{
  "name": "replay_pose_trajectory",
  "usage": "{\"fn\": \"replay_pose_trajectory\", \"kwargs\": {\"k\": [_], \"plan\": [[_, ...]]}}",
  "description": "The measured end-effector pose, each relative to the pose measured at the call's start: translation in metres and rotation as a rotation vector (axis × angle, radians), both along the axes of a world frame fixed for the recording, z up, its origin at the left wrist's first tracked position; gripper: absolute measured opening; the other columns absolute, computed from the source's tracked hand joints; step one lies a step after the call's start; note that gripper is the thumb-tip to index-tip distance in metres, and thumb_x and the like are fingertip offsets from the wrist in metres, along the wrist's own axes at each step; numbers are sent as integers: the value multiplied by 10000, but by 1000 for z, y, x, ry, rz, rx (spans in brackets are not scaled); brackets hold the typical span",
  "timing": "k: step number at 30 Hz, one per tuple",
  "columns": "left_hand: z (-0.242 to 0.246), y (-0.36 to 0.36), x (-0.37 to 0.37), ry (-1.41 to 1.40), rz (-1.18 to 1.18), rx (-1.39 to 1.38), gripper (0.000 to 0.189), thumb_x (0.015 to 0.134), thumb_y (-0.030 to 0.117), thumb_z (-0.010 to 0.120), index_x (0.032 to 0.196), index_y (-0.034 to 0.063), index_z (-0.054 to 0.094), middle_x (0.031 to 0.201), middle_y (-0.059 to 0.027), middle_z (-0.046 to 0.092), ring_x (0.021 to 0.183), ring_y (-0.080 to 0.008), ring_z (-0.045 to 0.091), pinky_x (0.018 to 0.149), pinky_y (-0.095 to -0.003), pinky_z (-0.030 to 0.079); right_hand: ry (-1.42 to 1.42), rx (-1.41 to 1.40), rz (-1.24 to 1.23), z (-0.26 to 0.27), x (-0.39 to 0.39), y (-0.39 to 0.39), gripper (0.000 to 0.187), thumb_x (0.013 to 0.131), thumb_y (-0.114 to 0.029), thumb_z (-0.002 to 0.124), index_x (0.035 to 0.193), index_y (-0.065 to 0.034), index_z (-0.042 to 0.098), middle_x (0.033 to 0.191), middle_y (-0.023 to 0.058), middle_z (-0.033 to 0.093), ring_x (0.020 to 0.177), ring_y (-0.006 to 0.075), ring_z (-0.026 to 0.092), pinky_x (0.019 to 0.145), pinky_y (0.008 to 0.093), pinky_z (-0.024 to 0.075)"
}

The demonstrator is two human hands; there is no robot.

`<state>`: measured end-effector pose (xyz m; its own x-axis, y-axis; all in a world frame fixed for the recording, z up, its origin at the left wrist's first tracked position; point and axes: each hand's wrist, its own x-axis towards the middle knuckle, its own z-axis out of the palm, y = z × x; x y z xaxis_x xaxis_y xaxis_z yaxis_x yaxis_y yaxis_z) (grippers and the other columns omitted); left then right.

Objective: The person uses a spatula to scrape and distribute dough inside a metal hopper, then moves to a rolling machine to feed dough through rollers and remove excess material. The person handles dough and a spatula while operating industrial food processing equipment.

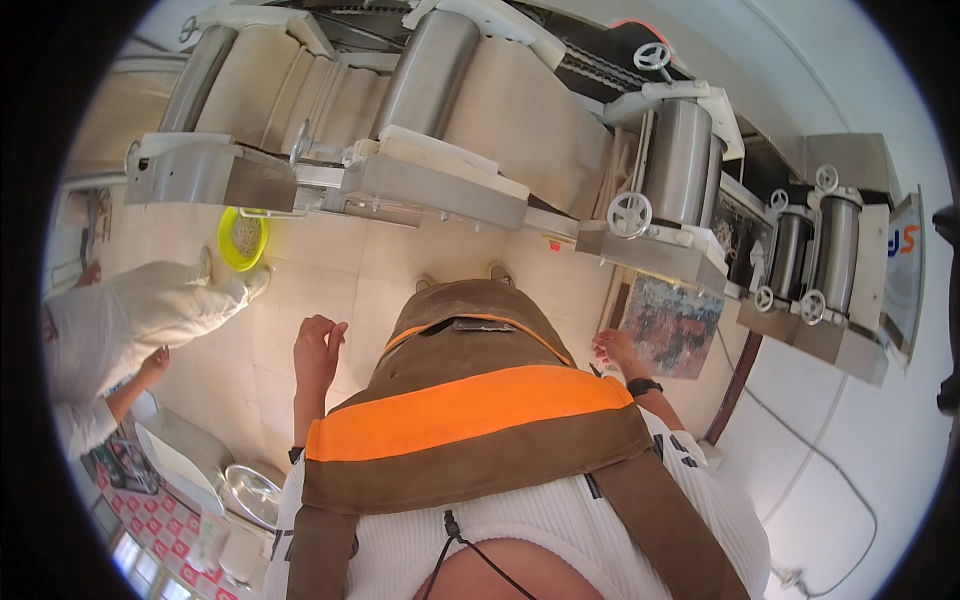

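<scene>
My left hand (318, 349) hangs in the air to the left of my brown apron (442, 352), its fingers loosely curled with the thumb apart and nothing visible in them. On the other side my right hand (616, 349) hangs beside the apron, half-curled and seemingly holding nothing. A small dark pointed thing (596, 370) shows just below its fingers; what it is, I cannot tell. In front of me stands a long roller machine, a dough sheeter by its look, with a steel roller (431, 71) and a broad beige belt (529, 116). Neither hand touches the machine.
A yellow-green basin (242, 238) with pale contents sits on the tiled floor (315, 262). Nearby stands a person in white clothes (150, 315). Several handwheels (629, 215) jut from the machine. At right are a stained board (670, 326) and a cable (814, 450). A steel bowl (255, 491) lies behind left.
</scene>
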<state>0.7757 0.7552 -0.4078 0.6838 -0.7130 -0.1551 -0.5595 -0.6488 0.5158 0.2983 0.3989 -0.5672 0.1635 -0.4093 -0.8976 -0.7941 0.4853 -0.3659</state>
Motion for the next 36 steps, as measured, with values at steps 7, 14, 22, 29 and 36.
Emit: {"fn": "replay_pose_trajectory", "kwargs": {"k": [7,14,22,29,36], "plan": [[0,4,60,221,-8,-103,300,753,-138,655,977,58,622,786,-66,583,757,-203,583,681,-324,512,41,-57,-90,14,26,100,240,884,-284,662,773,-71,671,694,35,647,581,149,621,528,314,508],[-17,4,80,444,-8,-78,263,817,-105,563,1027,37,635,873,-91,647,660,-169,608,635,-300,522,108,-355,194,-2,11,132,279,617,-9,810,862,-107,721,731,20,667,653,128,635,596,297,530],[2,-5,81,287,-135,-52,50,920,100,574,935,66,607,710,-116,609,653,-302,608,607,-390,467,-121,-188,-216,7,23,116,241,836,107,503,953,-48,646,738,57,639,601,150,645,498,270,521],[2,1,84,190,-154,10,69,914,115,587,972,77,584,716,-126,582,676,-314,595,624,-415,464,-112,-274,-137,18,33,118,85,875,-44,635,948,-85,652,716,36,651,575,137,616,521,275,502],[-6,15,88,178,-75,-183,378,706,-128,685,1015,70,597,962,-84,593,797,-242,606,687,-356,511,-18,-432,164,-5,19,113,279,618,52,777,835,-98,686,754,20,656,723,136,631,629,279,515]]}}
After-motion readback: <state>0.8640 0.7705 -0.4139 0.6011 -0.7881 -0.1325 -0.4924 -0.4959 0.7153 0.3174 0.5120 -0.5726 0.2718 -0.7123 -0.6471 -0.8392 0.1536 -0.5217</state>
